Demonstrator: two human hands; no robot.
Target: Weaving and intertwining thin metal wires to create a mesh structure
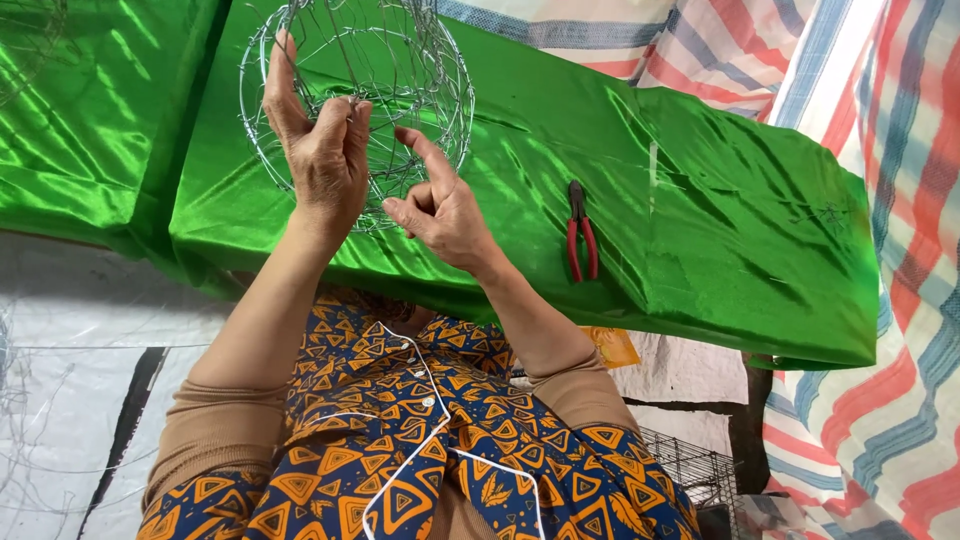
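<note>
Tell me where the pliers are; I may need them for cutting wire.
In the head view, the red-handled pliers lie on the green satin cloth, to the right of the right hand and untouched.

Shiny wire frame (400,60), glossy green cloth (700,200)

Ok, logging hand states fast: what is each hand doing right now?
Left hand: closed on the wire frame, pinching a wire at its middle.
Right hand: holds nothing; forefinger extended to the frame's wires, other fingers curled.
</note>
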